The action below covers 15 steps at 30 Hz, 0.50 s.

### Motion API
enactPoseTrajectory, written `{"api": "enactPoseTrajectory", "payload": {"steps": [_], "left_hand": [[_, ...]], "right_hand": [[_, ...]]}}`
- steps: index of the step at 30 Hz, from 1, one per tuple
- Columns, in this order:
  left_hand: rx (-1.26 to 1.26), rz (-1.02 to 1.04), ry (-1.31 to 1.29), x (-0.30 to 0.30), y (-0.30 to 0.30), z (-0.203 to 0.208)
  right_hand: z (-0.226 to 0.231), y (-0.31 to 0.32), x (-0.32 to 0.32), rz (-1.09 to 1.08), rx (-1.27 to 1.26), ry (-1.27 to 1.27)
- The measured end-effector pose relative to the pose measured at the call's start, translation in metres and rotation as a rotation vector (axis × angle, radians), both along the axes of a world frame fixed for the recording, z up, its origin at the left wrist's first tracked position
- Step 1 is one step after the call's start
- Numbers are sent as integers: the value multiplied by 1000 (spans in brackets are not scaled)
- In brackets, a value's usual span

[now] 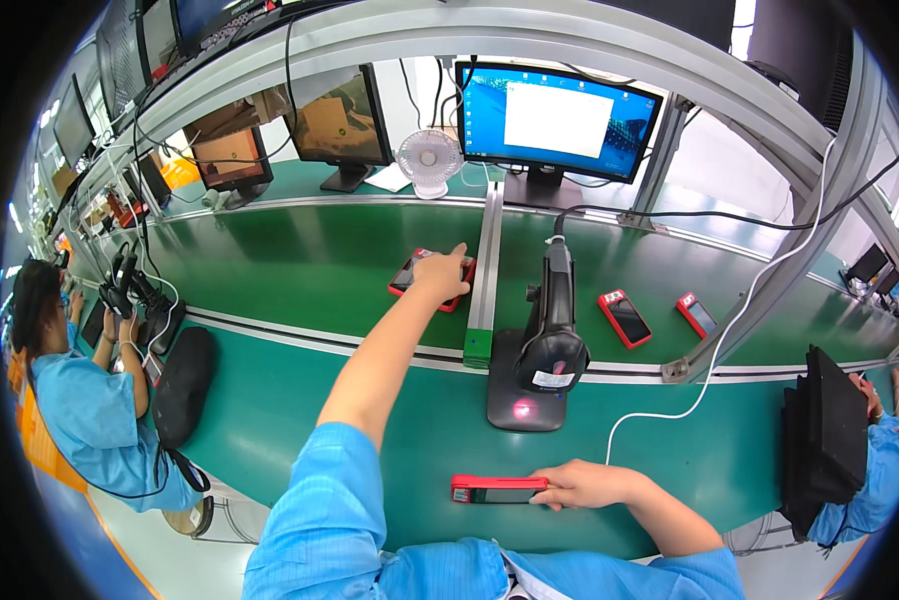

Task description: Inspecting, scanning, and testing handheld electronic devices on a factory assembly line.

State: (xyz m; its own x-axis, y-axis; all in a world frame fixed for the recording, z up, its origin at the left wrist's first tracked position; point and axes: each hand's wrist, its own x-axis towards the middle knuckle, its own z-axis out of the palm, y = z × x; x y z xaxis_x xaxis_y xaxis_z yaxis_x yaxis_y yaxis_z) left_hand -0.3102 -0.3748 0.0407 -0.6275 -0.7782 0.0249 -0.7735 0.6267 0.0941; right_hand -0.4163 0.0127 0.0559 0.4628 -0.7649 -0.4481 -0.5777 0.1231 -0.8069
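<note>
On the green conveyor belt ahead, my left hand point(442, 274) reaches over a red handheld device point(406, 277) with a dark screen. Its fingers span the device's right part, one finger stretched toward the far side; the thumb is mostly hidden. Close to my body, my right hand point(588, 485) pinches the right end of a second red handheld device point(498, 490), tilted so that its red edge faces up. Between and beyond my hands stands a black barcode scanner point(554, 345) on a black stand point(510, 400), a reddish light spot on its base.
Two more red devices lie on the belt at right, one point(626, 318) nearer and one point(697, 314) farther right. A metal divider point(486, 270) crosses the belt. A white cable point(710, 375) curves over the green table. Co-workers sit left point(90, 390) and right point(880, 470); a monitor point(560, 118) and small fan point(430, 160) stand behind.
</note>
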Motion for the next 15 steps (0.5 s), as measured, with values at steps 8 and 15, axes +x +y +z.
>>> {"api": "enactPoseTrajectory", "payload": {"steps": [8, 15], "left_hand": [[1191, -70, 1443, 109, 84, 49], [1594, 104, 1939, 147, 208, 14]], "right_hand": [[-3, 2, -8, -69, 86, -11], [-6, -1, -9, -175, 101, -46]]}}
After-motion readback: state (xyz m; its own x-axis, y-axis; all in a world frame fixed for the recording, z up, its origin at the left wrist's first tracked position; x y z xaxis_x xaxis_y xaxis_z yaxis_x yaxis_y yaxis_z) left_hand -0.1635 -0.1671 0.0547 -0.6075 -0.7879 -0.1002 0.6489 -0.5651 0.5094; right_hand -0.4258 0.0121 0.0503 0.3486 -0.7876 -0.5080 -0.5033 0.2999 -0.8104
